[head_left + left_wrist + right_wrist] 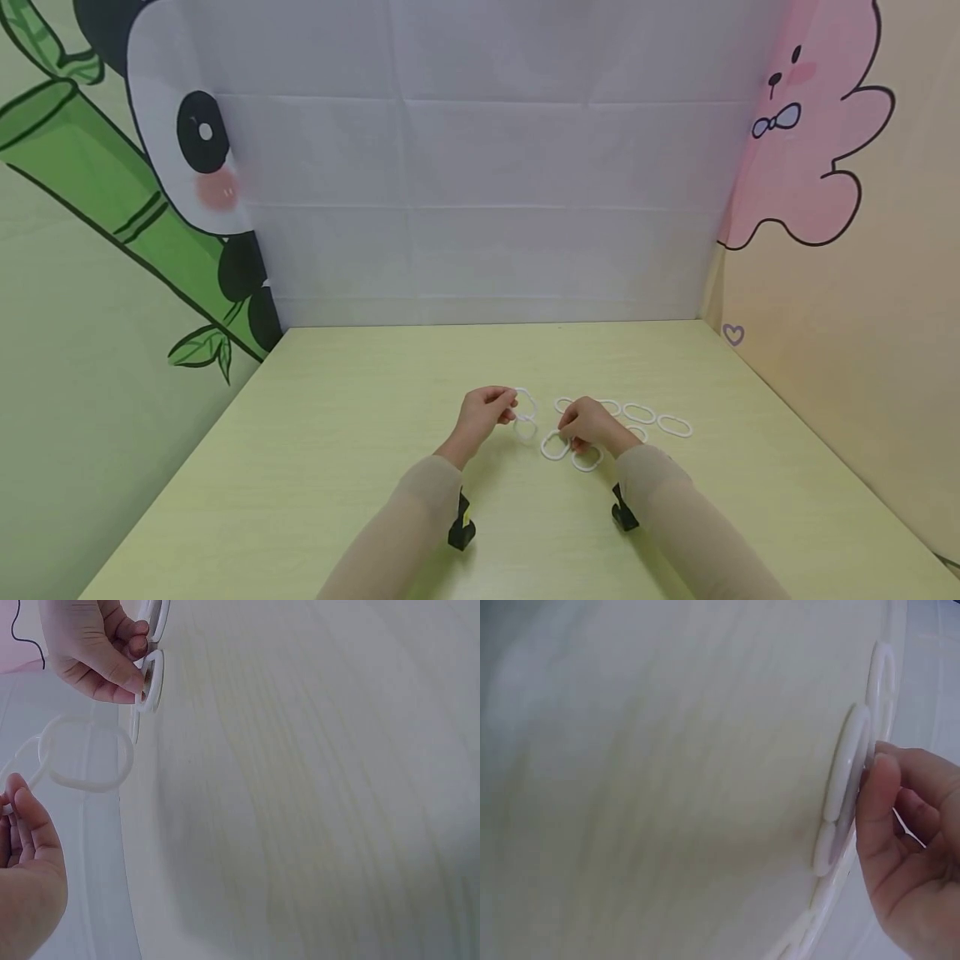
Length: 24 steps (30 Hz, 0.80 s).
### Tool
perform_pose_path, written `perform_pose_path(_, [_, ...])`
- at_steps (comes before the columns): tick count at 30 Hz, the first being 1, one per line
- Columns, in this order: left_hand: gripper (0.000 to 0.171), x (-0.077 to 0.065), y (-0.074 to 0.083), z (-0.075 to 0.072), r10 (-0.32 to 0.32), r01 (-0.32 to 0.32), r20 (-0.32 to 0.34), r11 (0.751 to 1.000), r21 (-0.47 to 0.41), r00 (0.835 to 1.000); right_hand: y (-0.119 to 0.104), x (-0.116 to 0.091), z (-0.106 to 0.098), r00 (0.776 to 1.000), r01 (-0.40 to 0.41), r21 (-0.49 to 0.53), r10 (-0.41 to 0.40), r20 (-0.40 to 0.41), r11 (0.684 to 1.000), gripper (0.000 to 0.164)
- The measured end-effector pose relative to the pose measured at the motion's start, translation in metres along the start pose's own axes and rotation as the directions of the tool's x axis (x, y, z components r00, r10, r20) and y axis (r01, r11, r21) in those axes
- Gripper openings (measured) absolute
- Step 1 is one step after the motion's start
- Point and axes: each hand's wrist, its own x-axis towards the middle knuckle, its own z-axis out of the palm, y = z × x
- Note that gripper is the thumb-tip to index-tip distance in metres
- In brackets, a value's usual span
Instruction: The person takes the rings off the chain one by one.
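My left hand (483,410) pinches a white oval plastic link between thumb and fingertips, raised over the table. A second white link (129,754) hangs looped through it. To the right, my right hand (592,423) is low over the tabletop, its thumb and finger pinching the edge of another white link (544,450). Just beside that one lies a white link (841,776) with a small gap in its side, partly under the right hand in the head view.
More white links (641,421) lie loosely in a row behind and right of the right hand, partly hidden by it. The pale wooden table (337,467) meets a white cloth wall (487,258) at the back. Black wrist cameras (462,529) sit under both sleeves.
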Motion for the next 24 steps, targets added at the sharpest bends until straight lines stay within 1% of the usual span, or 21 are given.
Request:
perform_pose_path(6, [0.032, -0.0002, -0.0004, -0.0001, -0.008, 0.008, 0.004, 1.000, 0.009, 1.000, 0.0016, 0.0010, 0.0015, 0.999, 0.033, -0.057, -0.034, -0.018, 0.998, 0.008])
perform_pose_path(13, [0.032, -0.0011, -0.0003, -0.0001, 0.006, -0.006, -0.005, 1.000, 0.011, 1.000, 0.0019, 0.0013, 0.0021, 0.999, 0.040, -0.072, -0.041, -0.013, 0.997, 0.011])
perform_pose_path(15, [0.032, -0.0010, -0.0006, 0.0000, 0.009, -0.009, -0.005, 1.000, 0.012, 1.000, 0.0016, 0.0009, 0.0020, 0.999, 0.045, -0.073, -0.047, -0.017, 0.996, 0.010])
perform_pose_path(19, [0.032, -0.0016, -0.0010, 0.0002, 0.012, -0.012, -0.004, 1.000, 0.013, 1.000, 0.0001, -0.0014, 0.0011, 0.998, 0.052, -0.056, -0.054, -0.028, 0.997, 0.005])
perform_pose_path(22, [0.033, -0.0036, -0.0004, -0.0002, 0.044, -0.044, 0.002, 0.999, 0.006, 0.999, -0.0022, -0.0042, -0.0014, 0.998, 0.055, -0.020, -0.055, -0.034, 0.998, 0.004])
perform_pose_path(24, [0.033, -0.0035, -0.0006, -0.0004, 0.052, -0.052, 0.002, 0.999, 0.004, 0.999, -0.0039, -0.0057, -0.0038, 0.998, 0.051, 0.006, -0.050, -0.038, 0.999, 0.003])
